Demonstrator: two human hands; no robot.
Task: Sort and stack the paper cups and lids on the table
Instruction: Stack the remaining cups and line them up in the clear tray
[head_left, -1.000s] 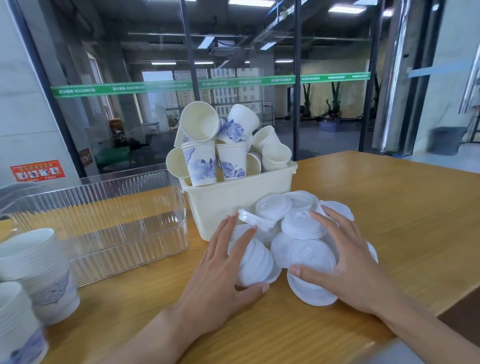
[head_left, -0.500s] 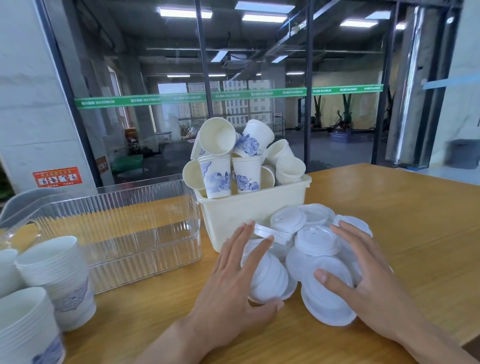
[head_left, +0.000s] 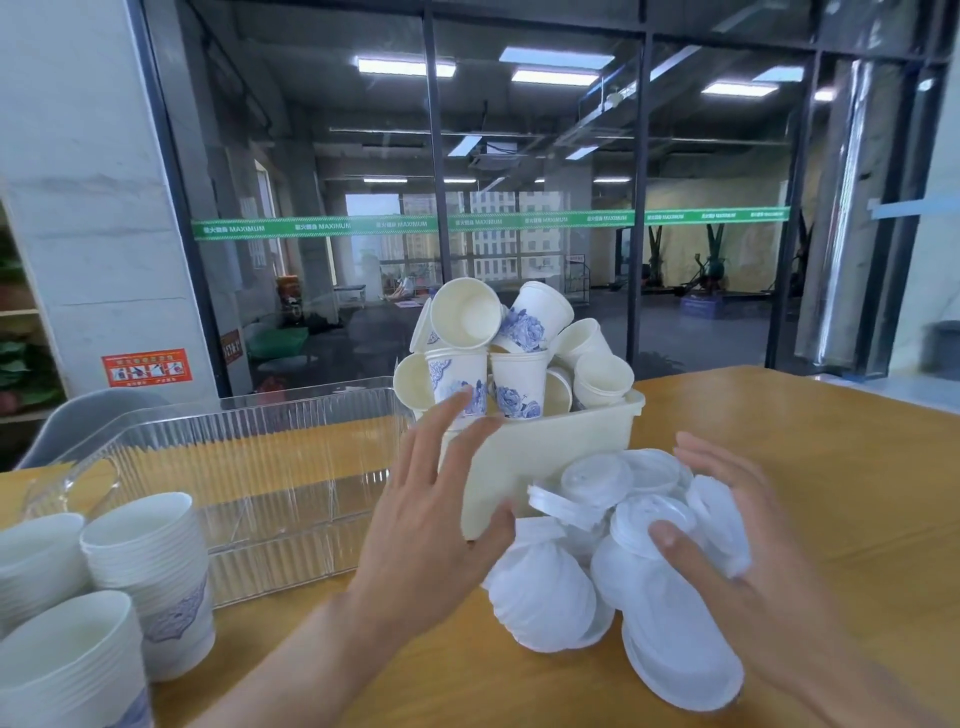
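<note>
done: three nested cup stacks (head_left: 150, 577) stand on the near left of the tabletop (head_left: 805, 441). That looks like the only sorted part so far.
left: bin (head_left: 566, 441) is heaped with loose cups (head_left: 514, 353), tipped every way, some plain, some blue-printed. None of these are nested.
lids: loose pile of lids (head_left: 623, 551) just in front of the bin, touching its front wall. A few clumps look nested, most lie askew; no clean lid stack yet.
tray: clear ribbed tray (head_left: 234, 467) left of the bin, nothing visible inside. Probably the target for finished stacks, just a guess.
left hand: left hand (head_left: 431, 525) fingers spread and straight, raised at the bin's left front corner, thumb near the pile's left edge; grips nothing. Contact with the bin unclear, blurred.
right hand: right hand (head_left: 753, 561) spread, cupping the pile's right side, thumb on a lid; no pinch seen.
progress: early-to-mid by my read; bulk of cups and all lids remain.
surface: light wood tabletop, smooth.
room: glass wall (head_left: 519, 156) behind with a green stripe, dim hall with ceiling lights beyond, grey pillar (head_left: 78, 182) on the left, grey chair back (head_left: 88, 421) behind the tray.
</note>
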